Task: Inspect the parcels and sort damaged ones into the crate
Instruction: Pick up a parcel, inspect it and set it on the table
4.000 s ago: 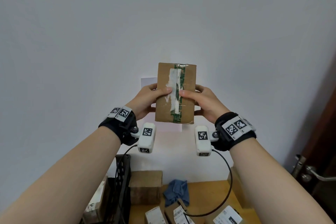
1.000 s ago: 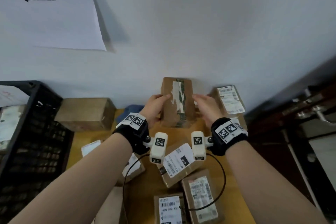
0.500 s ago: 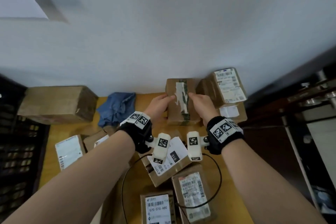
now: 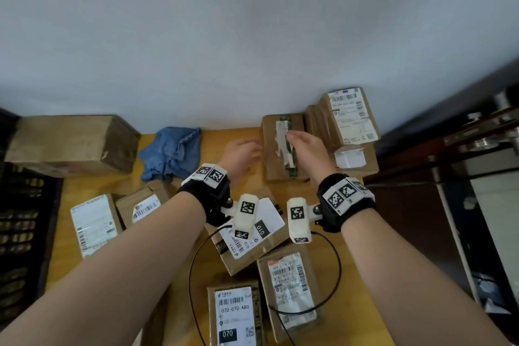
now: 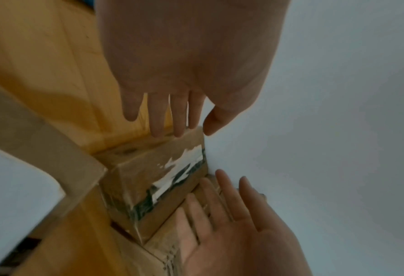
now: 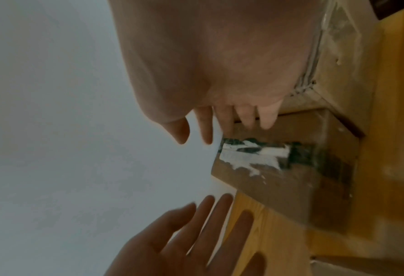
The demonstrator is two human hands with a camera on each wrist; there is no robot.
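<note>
Taped parcel (image 4: pixel 276 146) on table (image 4: pixel 216 137) against back wall, stacked parcels (image 4: pixel 348 121) just right of it, cloth (image 4: pixel 171 152) to its left, large box (image 4: pixel 70 143) further left, crate (image 4: pixel 25 222) at far left, labelled parcels (image 4: pixel 247 236) in front.

The nearest parcel (image 4: pixel 235 314) is showing "070-070-A80" on its white label, and "070" on a black patch below. The tilted parcel (image 4: pixel 250 236) under the wrists is showing "010" on its label.

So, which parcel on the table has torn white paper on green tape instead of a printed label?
The parcel at the back by the wall, between both hands; the labelled parcels nearby show barcodes.
</note>
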